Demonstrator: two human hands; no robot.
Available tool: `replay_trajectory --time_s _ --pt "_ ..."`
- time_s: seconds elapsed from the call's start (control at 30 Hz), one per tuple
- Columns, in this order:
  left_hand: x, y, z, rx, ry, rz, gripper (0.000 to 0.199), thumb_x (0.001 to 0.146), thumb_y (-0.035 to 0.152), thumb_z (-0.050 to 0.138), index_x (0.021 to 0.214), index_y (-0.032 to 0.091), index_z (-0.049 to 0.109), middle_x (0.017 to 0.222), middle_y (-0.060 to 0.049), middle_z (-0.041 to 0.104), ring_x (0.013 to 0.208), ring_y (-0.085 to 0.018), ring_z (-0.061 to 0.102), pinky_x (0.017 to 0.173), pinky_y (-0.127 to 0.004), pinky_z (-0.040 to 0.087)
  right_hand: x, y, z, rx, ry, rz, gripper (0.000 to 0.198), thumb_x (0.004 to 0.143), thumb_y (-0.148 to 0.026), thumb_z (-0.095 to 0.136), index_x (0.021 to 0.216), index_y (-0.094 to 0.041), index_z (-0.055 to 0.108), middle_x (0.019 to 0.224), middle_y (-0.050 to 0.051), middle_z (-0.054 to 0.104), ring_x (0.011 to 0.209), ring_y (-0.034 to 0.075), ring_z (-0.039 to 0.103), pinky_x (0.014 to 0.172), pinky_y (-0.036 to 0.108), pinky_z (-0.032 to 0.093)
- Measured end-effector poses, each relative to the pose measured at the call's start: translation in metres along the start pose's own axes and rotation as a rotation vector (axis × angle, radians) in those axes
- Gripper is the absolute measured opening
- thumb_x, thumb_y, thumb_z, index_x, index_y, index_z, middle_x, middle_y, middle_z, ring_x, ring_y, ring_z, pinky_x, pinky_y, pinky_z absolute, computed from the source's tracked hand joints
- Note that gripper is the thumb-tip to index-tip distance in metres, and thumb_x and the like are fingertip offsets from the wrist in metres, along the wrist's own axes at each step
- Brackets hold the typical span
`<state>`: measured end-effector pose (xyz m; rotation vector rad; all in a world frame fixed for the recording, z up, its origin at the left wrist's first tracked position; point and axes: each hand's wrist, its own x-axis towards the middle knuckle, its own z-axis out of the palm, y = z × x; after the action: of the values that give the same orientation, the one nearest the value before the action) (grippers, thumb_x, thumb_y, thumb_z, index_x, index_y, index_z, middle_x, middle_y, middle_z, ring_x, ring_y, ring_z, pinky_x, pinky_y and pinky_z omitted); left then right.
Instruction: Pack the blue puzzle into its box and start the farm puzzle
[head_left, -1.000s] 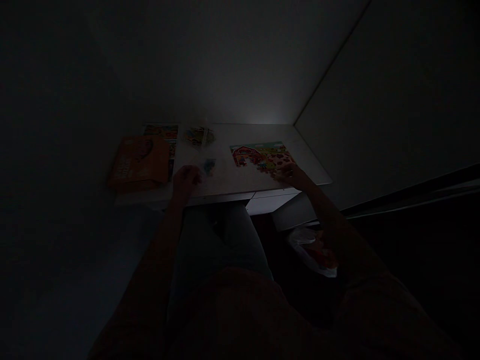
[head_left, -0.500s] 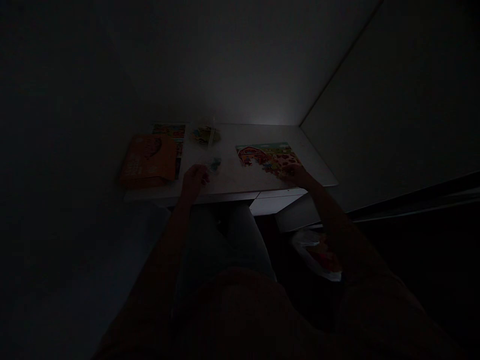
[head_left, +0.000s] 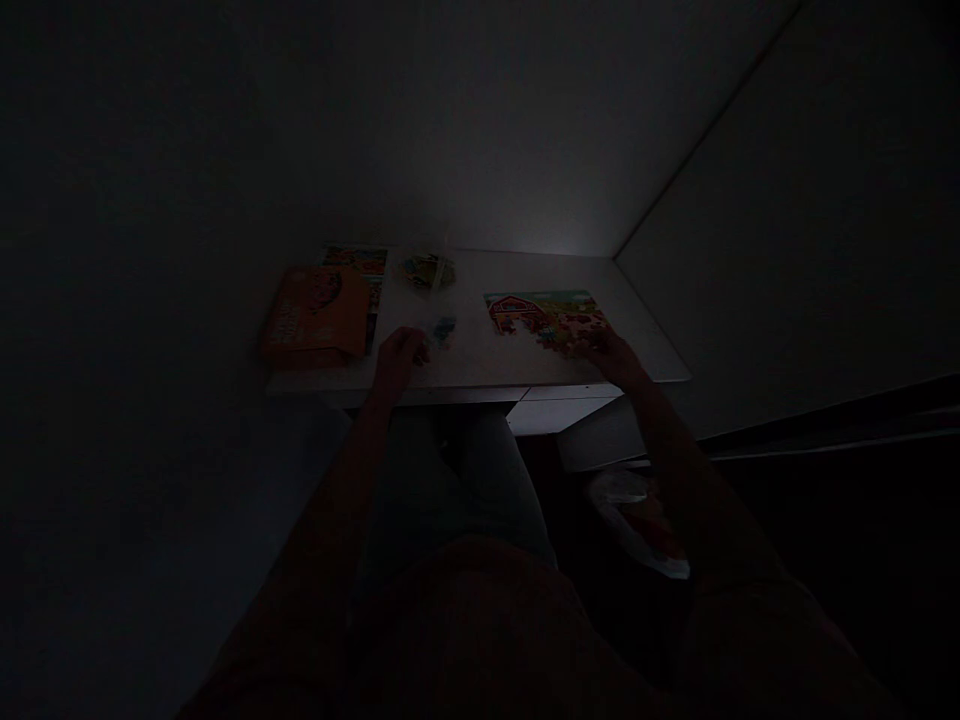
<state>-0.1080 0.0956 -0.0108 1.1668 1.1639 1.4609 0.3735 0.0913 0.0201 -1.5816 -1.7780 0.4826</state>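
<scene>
— Walls, dim and bare, meet in a corner behind a white desk (head_left: 487, 360); the room is very dark, with the only light falling on the desk top. What lies on it?

— One orange box (head_left: 315, 318) at the left end, resting over part of a printed picture sheet (head_left: 358, 262). One farm jigsaw puzzle (head_left: 541, 312), partly built, with a red barn, sits toward the right. Between them, at the back, is one clear bag of loose pieces (head_left: 426, 270), and nearer the front edge a small cluster of bluish pieces (head_left: 444, 330).

— And below the desk?

— The person's legs run under the middle, and one crumpled plastic bag (head_left: 637, 522) with something red in it lies on the floor to the right, partly hidden by the right forearm.

— The hands?

— Two. The left hand (head_left: 397, 358) rests on the desk just beside the bluish pieces, fingers curled; too dark to tell whether it holds one. The right hand (head_left: 609, 350) lies at the puzzle's near right corner, touching its edge; how far open it is cannot be made out.
</scene>
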Motion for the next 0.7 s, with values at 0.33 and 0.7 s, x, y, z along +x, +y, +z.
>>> replay_trajectory --time_s 0.33,0.7 --pt "-0.002 0.000 -0.003 -0.028 -0.010 0.043 0.045 0.097 0.062 0.093 0.087 0.023 0.071 0.071 -0.001 0.068 0.065 -0.015 0.065 0.063 -0.028 0.052 0.023 -0.149 0.118 0.223 -0.071 -0.405 0.040 0.107 -0.056 0.088 0.135 -0.030 0.076 0.131 0.011 0.083 0.089 0.026 0.079 0.090 0.049 0.072" --pt "0.003 -0.004 -0.003 0.000 0.016 0.019 0.047 0.097 0.064 0.091 0.087 0.024 0.070 0.070 0.000 0.065 0.064 -0.015 0.063 0.064 -0.028 0.054 -0.015 -0.035 0.032 -0.186 0.221 0.033 0.040 0.107 -0.052 0.084 0.136 -0.026 0.077 0.142 0.021 0.083 0.109 0.037 0.080 0.105 0.060 0.071"
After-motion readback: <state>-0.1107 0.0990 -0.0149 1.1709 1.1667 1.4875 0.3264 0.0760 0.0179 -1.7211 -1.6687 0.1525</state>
